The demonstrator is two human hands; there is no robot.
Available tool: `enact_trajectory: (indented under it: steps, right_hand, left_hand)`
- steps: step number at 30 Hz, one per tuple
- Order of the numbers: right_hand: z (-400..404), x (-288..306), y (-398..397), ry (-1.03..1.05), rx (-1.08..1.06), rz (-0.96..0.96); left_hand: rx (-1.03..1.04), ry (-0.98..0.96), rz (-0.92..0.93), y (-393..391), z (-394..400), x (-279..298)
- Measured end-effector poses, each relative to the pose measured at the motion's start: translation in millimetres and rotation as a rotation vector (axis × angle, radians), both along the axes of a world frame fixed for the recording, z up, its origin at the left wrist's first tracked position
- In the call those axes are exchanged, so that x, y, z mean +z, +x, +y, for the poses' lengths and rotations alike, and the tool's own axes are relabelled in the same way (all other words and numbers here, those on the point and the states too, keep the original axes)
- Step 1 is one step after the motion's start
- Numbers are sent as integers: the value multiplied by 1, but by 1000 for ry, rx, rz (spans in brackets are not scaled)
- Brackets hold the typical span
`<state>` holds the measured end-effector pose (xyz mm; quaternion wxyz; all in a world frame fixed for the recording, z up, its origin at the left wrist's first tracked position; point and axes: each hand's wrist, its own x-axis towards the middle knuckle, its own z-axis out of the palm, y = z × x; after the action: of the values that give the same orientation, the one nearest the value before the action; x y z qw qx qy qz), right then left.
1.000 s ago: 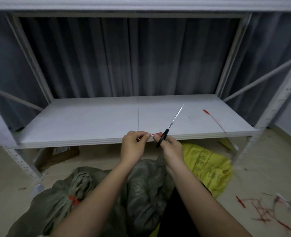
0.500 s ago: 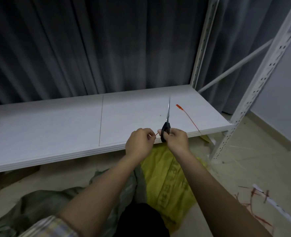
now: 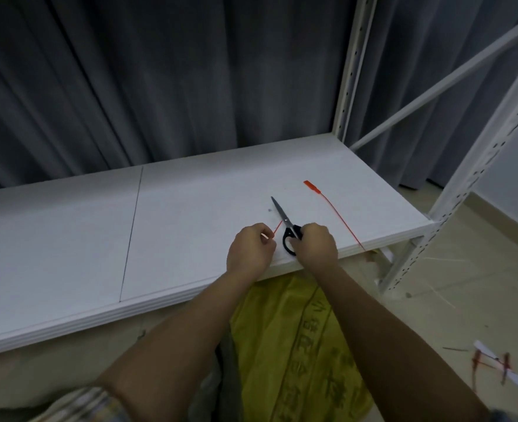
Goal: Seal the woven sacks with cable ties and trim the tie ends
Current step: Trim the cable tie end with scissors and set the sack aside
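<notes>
Over the shelf (image 3: pixel 190 226), the left hand (image 3: pixel 250 249) pinches a red trimmed end (image 3: pixel 277 229); the right hand (image 3: pixel 314 243) grips the scissors (image 3: pixel 285 226). Better lay both down beside the spare cable tie (image 3: pixel 332 210), blades closed.

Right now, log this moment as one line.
left hand: pinching red tie offcut | right hand: gripping scissors | spare cable tie: on shelf

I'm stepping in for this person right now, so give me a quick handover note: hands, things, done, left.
Left hand: pinching a short red tie piece.
Right hand: gripping the scissors, blades closed, over the white shelf.
One whole red cable tie lies on the shelf.
Yellow sack lies on the floor below; its mouth isn't visible.
Left: probably tie and trim the yellow sack.
</notes>
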<state>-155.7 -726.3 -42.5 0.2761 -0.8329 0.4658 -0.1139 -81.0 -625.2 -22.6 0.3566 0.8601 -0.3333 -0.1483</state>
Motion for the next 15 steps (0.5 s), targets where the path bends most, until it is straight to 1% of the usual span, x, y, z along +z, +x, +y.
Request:
enact_trajectory:
  steps: [5,8,9,10,11,12,14,15]
  right_hand:
    - [-4,-19,41,-68,87,63]
    - [-4,-29,45,-126,139,103]
    - [-5,-31,43,-143,151,74]
    - [-5,-33,39,-155,151,4]
    - [-6,-34,36,-149,123,-109]
    - [-7,-34,32,-94,71,-260]
    - [-11,-28,26,144,-27,-581]
    - [-11,-24,24,264,-40,-674]
  left_hand:
    - [19,-27,-10,25,-11,-20]
    - [21,-46,-6,35,-16,-26]
    - [27,-55,-3,37,-18,-27]
    - [34,-68,5,38,-19,-27]
    - [34,-85,15,38,-21,-28]
    - [26,-104,23,36,-24,-28]
    - [1,-135,33,30,-30,-27]
    - [-11,-152,33,27,-33,-26]
